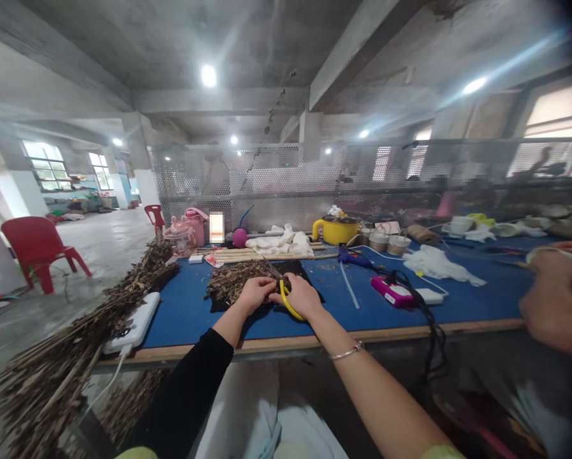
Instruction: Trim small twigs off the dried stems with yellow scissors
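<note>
My right hand (302, 294) is closed on yellow-handled scissors (289, 306), whose blades point away from me. Beside it, my left hand (257, 293) has its fingers pinched together, almost touching the right fingers. Whatever lies between the left fingertips is too small to make out. Both hands are at the near edge of a pile of dried brown plant stems (231, 279), spread on a black cloth (310, 274) on the blue table.
A large bundle of dried stems (70, 357) and a white power strip (137, 322) occupy the left edge. Rightward lie a blue glue gun (355, 257), a magenta box (391, 292) and cables. Behind stands a yellow pot (340, 231). A co-worker's hands (558, 293) are at far right.
</note>
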Motion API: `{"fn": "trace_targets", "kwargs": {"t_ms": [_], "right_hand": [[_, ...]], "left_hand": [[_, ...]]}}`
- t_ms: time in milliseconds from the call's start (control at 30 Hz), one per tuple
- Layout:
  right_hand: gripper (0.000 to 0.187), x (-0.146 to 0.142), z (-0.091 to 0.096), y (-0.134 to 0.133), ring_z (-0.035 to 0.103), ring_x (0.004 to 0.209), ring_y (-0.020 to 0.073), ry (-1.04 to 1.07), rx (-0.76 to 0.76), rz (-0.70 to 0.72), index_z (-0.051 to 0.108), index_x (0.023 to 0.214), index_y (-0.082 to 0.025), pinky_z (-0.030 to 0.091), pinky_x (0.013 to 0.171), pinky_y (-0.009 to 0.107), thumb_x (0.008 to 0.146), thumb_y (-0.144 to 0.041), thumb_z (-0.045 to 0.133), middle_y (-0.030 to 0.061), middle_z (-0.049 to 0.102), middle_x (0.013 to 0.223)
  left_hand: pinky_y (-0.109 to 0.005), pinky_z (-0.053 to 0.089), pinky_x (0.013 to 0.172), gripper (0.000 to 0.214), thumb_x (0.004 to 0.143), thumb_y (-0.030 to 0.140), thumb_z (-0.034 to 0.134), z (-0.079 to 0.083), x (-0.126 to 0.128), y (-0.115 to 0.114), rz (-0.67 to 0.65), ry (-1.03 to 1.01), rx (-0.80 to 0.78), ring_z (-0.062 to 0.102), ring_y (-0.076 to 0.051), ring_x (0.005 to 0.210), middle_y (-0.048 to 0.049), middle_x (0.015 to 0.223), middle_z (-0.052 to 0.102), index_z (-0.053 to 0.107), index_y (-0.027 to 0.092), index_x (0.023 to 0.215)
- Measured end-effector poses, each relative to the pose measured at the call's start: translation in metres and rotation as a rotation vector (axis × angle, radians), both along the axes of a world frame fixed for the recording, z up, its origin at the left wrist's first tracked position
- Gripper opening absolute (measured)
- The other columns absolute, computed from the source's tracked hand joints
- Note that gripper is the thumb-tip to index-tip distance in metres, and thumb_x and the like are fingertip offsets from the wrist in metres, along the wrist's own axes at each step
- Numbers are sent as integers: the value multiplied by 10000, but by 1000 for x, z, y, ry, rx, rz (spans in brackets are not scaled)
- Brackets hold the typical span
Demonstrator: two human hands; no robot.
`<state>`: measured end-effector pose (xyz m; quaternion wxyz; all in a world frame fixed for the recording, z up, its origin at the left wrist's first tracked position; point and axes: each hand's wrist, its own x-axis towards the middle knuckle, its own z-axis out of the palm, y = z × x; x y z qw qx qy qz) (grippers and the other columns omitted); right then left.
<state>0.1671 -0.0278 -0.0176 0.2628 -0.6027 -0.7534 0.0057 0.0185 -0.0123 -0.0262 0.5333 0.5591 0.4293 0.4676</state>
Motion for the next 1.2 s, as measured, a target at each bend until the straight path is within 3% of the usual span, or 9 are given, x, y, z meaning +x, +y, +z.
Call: {"fn": "trace_targets", "kwargs": {"t_ms": [600,800,1200], "right_hand": [[601,-2,4,-4,593,796,234,-23,-42,-41,533,1004,-233,379,624,280,625,-697,483,82,636,849],[650,-2,4,-3,574,872,231,-27,-28,-56,500,1055,-219,386,681,283,602,-684,523,85,611,936],[681,0,-2,2,544,908,224,-26,46,66,471,1098,-211,371,733,293,601,-671,542,88,582,979]], "left_hand": [[-167,366,439,313,563,377,691,-4,-2,5,4,-17,-4,433,-37,432,6,562,544,634,118,729],[-161,364,435,327,566,392,686,-3,-2,5,41,-63,-24,449,-36,441,0,618,576,610,122,733],[-165,354,440,323,568,397,682,-4,-2,4,-8,-52,25,461,-55,463,3,575,566,599,112,693]]}}
